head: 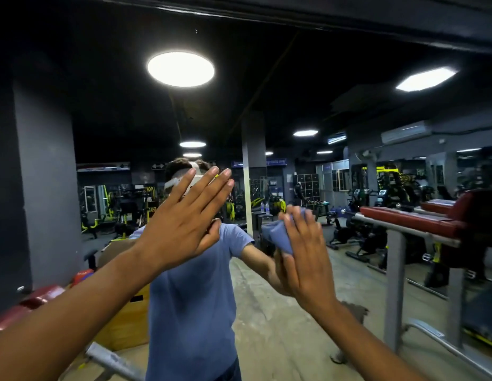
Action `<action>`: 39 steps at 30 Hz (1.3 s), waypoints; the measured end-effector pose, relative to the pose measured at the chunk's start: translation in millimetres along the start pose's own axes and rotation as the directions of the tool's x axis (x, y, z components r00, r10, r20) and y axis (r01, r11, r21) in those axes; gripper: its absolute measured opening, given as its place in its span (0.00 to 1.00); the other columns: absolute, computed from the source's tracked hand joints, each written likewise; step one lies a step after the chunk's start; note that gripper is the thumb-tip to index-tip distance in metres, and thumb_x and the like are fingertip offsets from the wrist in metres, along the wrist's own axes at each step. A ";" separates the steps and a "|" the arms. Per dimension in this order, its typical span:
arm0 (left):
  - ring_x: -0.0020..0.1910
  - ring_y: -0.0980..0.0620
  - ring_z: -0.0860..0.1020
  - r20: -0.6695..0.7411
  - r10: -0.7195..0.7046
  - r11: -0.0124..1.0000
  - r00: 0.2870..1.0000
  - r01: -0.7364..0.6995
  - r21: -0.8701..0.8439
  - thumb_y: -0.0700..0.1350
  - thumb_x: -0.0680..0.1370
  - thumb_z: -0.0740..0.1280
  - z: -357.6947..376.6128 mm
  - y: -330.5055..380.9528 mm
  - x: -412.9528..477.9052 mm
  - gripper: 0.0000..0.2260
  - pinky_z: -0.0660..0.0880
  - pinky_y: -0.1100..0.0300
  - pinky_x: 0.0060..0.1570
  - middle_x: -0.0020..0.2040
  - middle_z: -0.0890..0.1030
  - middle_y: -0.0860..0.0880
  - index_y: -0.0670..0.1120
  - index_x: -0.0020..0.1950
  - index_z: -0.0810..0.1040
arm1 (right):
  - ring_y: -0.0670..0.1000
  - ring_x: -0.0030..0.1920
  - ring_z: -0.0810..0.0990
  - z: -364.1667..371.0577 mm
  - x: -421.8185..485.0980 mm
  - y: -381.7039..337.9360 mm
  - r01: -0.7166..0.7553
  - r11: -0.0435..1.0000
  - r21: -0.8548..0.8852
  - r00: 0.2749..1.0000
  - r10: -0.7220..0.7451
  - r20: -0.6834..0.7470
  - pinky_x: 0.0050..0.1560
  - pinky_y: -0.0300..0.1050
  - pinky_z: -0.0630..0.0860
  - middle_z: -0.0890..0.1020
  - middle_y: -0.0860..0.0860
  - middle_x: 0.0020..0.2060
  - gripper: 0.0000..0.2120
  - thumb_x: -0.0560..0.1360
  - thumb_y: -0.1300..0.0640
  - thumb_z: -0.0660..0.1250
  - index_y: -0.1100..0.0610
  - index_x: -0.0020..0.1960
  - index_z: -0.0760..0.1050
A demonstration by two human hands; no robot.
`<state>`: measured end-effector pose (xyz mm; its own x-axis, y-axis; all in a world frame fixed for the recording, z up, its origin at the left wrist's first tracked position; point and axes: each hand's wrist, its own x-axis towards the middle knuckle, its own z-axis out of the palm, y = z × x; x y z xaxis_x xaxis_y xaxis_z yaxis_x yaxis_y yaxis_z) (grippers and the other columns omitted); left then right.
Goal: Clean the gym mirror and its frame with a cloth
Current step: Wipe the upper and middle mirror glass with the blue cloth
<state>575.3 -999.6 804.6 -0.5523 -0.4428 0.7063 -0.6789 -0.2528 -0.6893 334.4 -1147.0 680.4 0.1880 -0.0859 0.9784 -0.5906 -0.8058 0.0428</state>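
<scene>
1. Standing beside this person, I see the left hand [181, 224] raised flat against the mirror [308, 111], fingers straight and spread a little, holding nothing. It looks to be bracing on the glass at about head height, though I cannot tell for certain that the palm touches.

2. Moving right, the cloth [277, 235], a bunched blue rag, sits under the right hand [302, 259]. Its fingers lie fairly straight over the cloth and press it to the glass at around shoulder height, with a fold sticking out to the left of the fingers.

3. Wiping of the glass is under way, by my reckoning, in the middle band of the pane. I see no streaks or smears anywhere, so I cannot say which parts are already done.

4. Up top, running to the right, the dark frame [349, 22] is well apart from both hands. I would judge the frame not yet reached, along with the upper glass under it.

5. Far right, a red padded bench [420, 218] stands close to the mirror and may hinder the lower corner.
</scene>
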 end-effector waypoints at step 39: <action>0.83 0.43 0.62 -0.137 -0.289 0.954 0.948 0.296 0.038 0.56 0.83 0.54 -47.4 -226.8 -62.7 0.32 0.58 0.39 0.81 0.84 0.63 0.42 0.41 0.84 0.62 | 0.59 0.85 0.48 29.1 342.9 -250.3 -0.042 0.999 -0.009 0.967 0.038 -0.253 0.84 0.59 0.46 0.54 0.59 0.84 0.28 0.87 0.50 0.48 0.61 0.84 0.53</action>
<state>740.9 -873.7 924.3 -0.3936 -0.2287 0.8904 -0.7931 -0.4053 -0.4546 569.5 -991.8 999.3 -0.0393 0.0348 0.9986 -0.6052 -0.7961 0.0039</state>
